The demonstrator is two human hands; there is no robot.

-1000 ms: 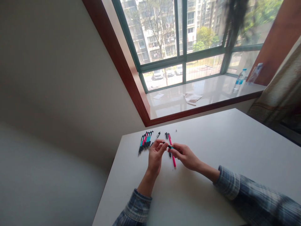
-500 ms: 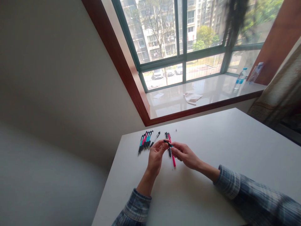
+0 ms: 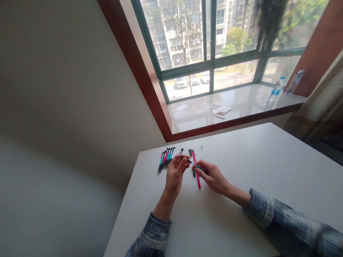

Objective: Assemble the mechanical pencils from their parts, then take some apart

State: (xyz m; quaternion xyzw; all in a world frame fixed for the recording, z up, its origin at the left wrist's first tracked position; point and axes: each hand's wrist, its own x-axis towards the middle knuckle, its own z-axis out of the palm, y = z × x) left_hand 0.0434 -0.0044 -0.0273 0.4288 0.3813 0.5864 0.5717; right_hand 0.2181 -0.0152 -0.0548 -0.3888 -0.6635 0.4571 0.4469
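A slim teal-and-black mechanical pencil (image 3: 194, 165) is held across the gap between my hands, its black tip end pointing left. My left hand (image 3: 175, 175) pinches the black end in its fingertips. My right hand (image 3: 211, 176) grips the teal barrel. Just beneath them, a pink pencil (image 3: 196, 170) lies on the white table (image 3: 241, 164), partly hidden by my right fingers. A black pencil part (image 3: 193, 172) lies beside it. To the left of my left hand, a tight row of several pink, teal and black pencils (image 3: 166, 159) lies side by side.
Small black pieces (image 3: 190, 152) lie beyond my hands, and a tiny speck (image 3: 202, 146) sits farther back. Behind the table runs a white window sill (image 3: 241, 98) holding a crumpled white cloth (image 3: 221, 111) and a water bottle (image 3: 277, 86). A curtain (image 3: 318, 103) hangs at right.
The pencil now slants with its black tip farther left, and my left fingers have shifted toward that end. The view has moved slightly.
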